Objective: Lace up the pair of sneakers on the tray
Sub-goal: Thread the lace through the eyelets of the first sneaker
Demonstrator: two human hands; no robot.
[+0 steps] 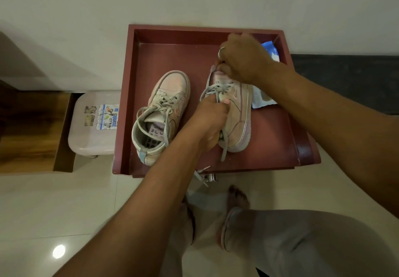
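Two pale pink high-top sneakers sit in a dark red tray. The left sneaker lies toe away from me, its grey lace threaded and loose around the collar. The right sneaker is held between both hands. My left hand grips its collar and side, thumb across the upper. My right hand curls over its toe end and pinches the grey lace there. A loose lace end hangs below my left hand.
A blue and white paper or packet lies under the right sneaker at the tray's back right. A pale plastic stool with stickers stands left of the tray, beside a wooden cabinet. My bare feet and trouser leg are below.
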